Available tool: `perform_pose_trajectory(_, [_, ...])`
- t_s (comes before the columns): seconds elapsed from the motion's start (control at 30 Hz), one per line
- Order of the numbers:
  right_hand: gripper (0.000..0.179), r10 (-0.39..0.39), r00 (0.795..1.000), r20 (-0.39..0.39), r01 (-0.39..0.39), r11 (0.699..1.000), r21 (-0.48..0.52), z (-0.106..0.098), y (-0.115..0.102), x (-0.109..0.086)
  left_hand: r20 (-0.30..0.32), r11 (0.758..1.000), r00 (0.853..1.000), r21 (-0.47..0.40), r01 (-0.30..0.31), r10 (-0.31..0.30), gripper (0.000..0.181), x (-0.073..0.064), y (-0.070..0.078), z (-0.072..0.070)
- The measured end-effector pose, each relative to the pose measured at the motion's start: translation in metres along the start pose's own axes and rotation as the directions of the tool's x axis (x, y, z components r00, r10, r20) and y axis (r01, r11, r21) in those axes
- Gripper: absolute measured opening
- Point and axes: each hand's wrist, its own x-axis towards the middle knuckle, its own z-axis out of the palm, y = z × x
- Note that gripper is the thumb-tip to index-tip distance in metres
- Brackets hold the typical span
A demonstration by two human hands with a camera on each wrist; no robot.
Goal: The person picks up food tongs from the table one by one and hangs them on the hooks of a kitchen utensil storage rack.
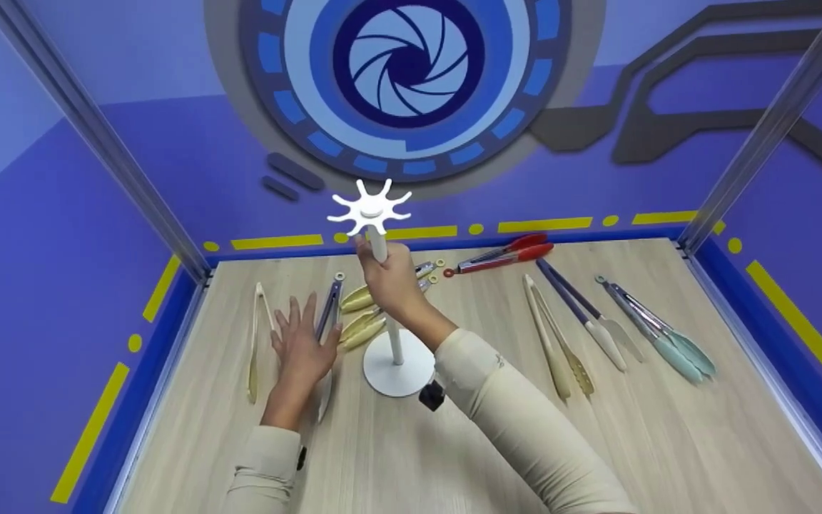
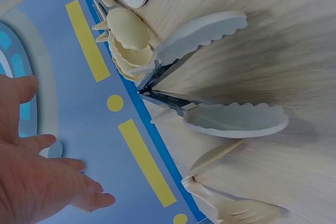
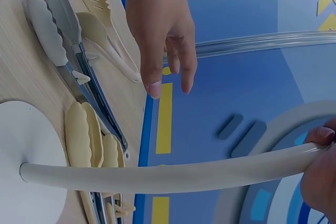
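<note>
**Your Right Hand (image 1: 392, 282) Grips a White Hook-Topped Stand (image 1: 395, 344)**

Head view: the stand is upright mid-table; your left hand (image 1: 305, 346), fingers spread, hovers by grey-handled tongs (image 1: 330, 300).

Left wrist view: those tongs lie splayed, scalloped heads (image 2: 236, 121) apart.

Right wrist view: you clasp the pole (image 3: 157, 179) high; your left hand hangs apart from it.

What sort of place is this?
Likely a staged work booth, rather than a home kitchen: printed blue-purple panels and metal corner posts enclose a wood-grain tabletop, where tongs lie on both sides of a white stand.
</note>
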Motion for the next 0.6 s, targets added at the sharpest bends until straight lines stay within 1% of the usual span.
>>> perform_pose_trajectory(0.17, [0.052, -0.017, 0.999, -0.027, 0.017, 1.000, -0.003, 0.002, -0.001, -0.003, 0.000, 1.000, 1.000, 0.010, -0.006, 0.006, 0.076, -0.001, 0.000, 0.000])
perform_pose_trajectory(0.4, [0.052, -0.032, 0.999, -0.032, 0.032, 0.999, -0.005, -0.001, -0.001, -0.006, 0.008, 0.999, 1.000, 0.035, -0.002, 0.002, 0.077, -0.001, 0.000, 0.000])
perform_pose_trajectory(0.5, [0.053, -0.018, 0.998, -0.068, 0.018, 1.000, -0.006, -0.006, 0.000, -0.005, 0.003, 1.000, 1.000, 0.028, -0.007, 0.007, 0.077, -0.002, -0.001, 0.002])
perform_pose_trajectory(0.6, [0.054, -0.011, 0.994, -0.112, 0.011, 1.000, 0.000, -0.016, 0.001, -0.005, 0.015, 1.000, 1.000, 0.018, -0.009, 0.009, 0.076, -0.004, -0.004, 0.006])
